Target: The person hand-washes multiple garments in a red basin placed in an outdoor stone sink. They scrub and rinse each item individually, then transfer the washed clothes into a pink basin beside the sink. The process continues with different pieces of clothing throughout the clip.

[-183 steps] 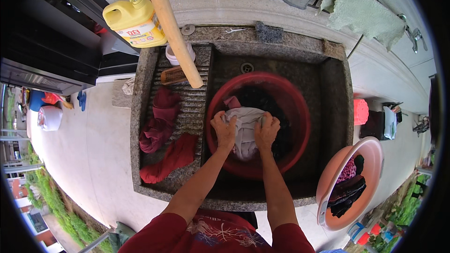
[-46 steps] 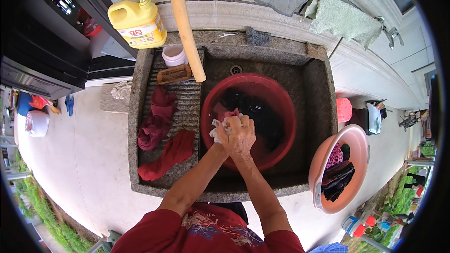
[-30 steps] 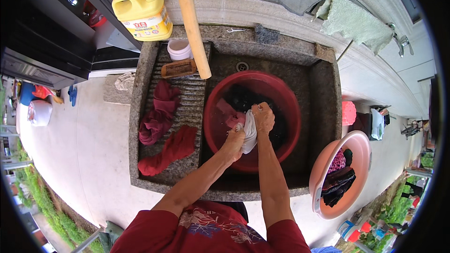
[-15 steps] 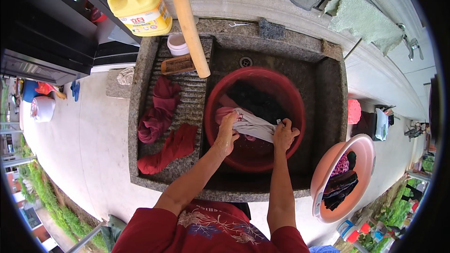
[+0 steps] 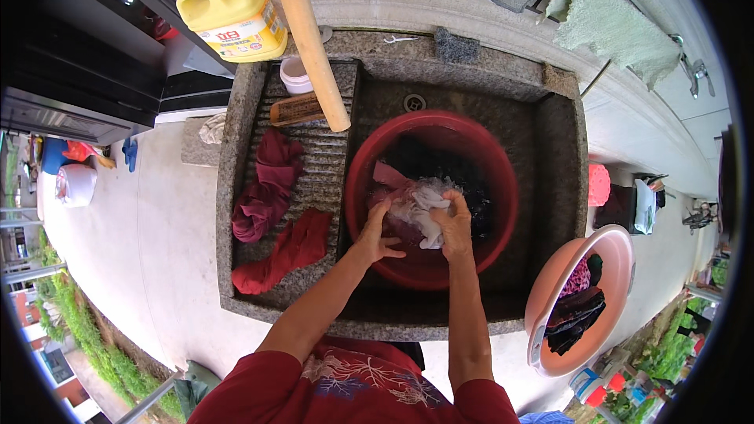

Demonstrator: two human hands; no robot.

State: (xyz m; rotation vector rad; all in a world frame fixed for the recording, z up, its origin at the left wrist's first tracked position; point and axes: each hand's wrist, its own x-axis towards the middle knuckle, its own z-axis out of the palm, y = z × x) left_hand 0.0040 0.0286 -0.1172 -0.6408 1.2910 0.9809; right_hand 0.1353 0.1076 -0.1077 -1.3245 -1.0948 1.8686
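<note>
A bunched white cloth (image 5: 424, 210) lies in the water of a red basin (image 5: 509, 212), with a pink cloth (image 5: 390, 175) and dark clothing (image 5: 416, 159) around it. My left hand (image 5: 378, 234) is at the white cloth's left side, thumb and fingers spread apart, its far fingertips beside or touching the fabric. On the other side, my right hand (image 5: 455, 226) has its thumb and fingers around an edge of the cloth. The fingertips of both hands are partly hidden by cloth and water.
The basin stands in a stone sink (image 5: 561, 165). On its ribbed washboard lie maroon garments (image 5: 275, 165), red garments (image 5: 287, 255), a wooden brush (image 5: 297, 111) and a white tub (image 5: 296, 74). A wooden pole (image 5: 310, 39) leans over. Nearby are a yellow detergent jug (image 5: 236, 16) and pink basin (image 5: 542, 298).
The white cloth, stretched between both hands before, is now bunched down in the water. My hands have come closer together, and the left one has spread its fingers.
</note>
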